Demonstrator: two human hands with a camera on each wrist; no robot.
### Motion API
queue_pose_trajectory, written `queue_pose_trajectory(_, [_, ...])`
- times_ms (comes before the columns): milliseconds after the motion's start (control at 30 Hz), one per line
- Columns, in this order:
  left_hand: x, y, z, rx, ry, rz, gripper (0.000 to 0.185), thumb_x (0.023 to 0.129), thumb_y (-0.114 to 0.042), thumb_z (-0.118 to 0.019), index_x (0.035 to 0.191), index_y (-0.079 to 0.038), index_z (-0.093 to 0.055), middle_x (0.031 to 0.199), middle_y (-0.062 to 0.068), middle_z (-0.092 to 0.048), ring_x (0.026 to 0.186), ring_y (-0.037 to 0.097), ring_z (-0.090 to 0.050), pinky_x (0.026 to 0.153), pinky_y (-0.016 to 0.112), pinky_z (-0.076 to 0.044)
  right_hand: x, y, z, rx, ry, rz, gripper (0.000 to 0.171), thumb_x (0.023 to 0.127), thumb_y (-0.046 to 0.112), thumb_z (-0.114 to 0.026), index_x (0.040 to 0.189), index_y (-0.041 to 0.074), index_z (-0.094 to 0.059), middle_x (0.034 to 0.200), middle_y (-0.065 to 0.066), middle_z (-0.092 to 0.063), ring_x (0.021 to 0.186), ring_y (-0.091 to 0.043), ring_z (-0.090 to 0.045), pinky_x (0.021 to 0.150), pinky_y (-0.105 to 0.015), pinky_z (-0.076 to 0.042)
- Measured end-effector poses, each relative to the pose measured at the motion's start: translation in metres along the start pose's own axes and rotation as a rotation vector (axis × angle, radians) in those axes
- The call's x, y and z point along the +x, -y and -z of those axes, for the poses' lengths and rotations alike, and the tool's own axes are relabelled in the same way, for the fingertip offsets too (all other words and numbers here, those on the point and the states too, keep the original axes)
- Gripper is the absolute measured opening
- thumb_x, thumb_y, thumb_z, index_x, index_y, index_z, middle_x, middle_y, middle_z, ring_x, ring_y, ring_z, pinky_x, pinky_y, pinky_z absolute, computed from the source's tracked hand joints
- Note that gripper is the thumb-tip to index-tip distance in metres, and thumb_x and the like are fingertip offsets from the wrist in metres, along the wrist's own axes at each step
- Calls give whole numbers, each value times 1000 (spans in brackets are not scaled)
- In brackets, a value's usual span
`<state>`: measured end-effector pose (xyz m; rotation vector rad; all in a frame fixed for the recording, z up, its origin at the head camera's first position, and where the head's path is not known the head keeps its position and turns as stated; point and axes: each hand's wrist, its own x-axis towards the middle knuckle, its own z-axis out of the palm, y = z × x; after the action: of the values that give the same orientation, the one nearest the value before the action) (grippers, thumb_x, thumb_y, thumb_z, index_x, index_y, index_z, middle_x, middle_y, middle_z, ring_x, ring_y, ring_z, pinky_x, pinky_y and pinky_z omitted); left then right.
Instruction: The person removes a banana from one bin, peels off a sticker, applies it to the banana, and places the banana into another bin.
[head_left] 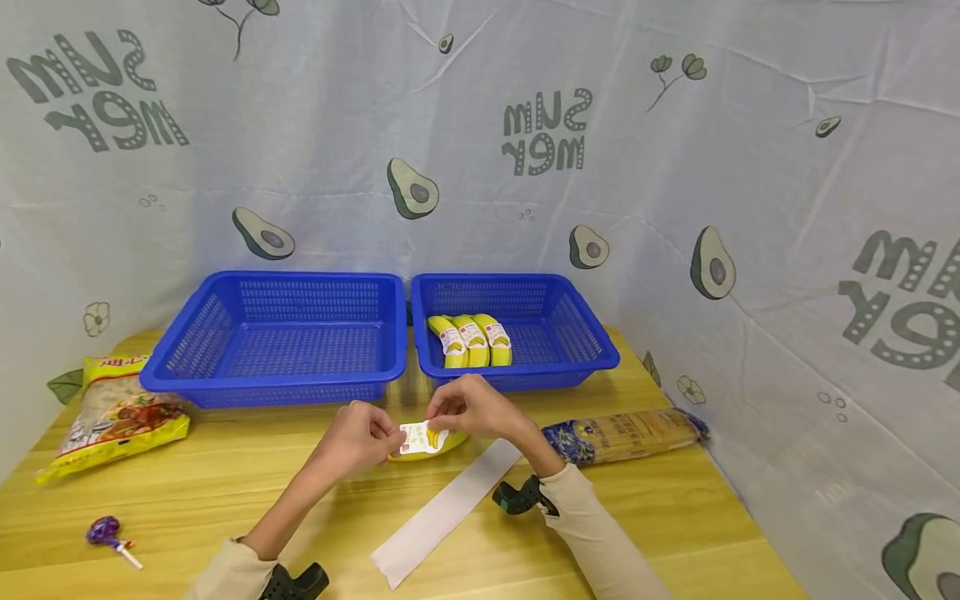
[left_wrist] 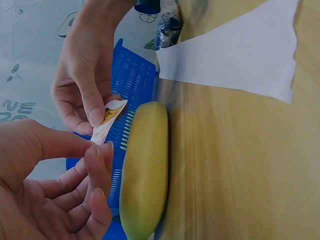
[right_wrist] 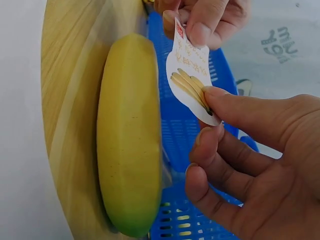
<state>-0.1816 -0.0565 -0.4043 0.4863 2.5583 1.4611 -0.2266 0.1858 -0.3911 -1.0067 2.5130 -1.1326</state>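
Observation:
A white sticker with a printed banana picture is stretched between both hands. My left hand pinches one end between thumb and finger, and my right hand pinches the other end, by the banana picture. Just beneath the sticker a yellow banana lies on the table, apart from the fingers in both wrist views. Its one end is greenish in the right wrist view. Three bananas bearing similar stickers lie side by side in the right blue basket.
Left of that basket stands another blue basket. A white paper strip lies near the right forearm, with a pack of noodles beyond it. A yellow-edged food bag and a purple lollipop are at the left.

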Motion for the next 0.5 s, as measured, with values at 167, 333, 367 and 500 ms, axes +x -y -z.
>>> queue_pose_trajectory(167, [1,3,-5,50,-45,9,23,94,-6,-78,72,-9,-75,68,4,-74,56,21,-69,48,26,-45,1,-5,-2,-15,-2,9,4,96,2,-81,95,0,-77,85,-6,-77,72,-2,-67,71,-23,-61])
queue_pose_trajectory(333, [5,14,-9,112,-73,-35,26,93,-9,-78,68,-12,-74,62,-3,-69,52,12,-60,47,27,-44,2,-8,-5,-10,-1,13,4,96,1,-80,96,-2,-77,85,-7,-77,72,-3,-67,70,-23,-61])
queue_pose_trajectory(367, [5,15,-10,122,-77,-36,27,93,-9,-78,67,-13,-74,61,-4,-69,52,11,-58,47,27,-43,3,-8,-6,-13,2,13,4,97,1,-80,96,-2,-77,85,-7,-77,72,-3,-66,70,-23,-61])
queue_pose_trajectory(500, [2,9,-10,133,-85,4,28,93,-8,-80,66,-13,-74,60,-4,-68,51,12,-59,47,27,-43,4,-11,-8,-29,2,6,3,97,1,-80,95,0,-77,84,-6,-76,71,-3,-66,68,-21,-59])
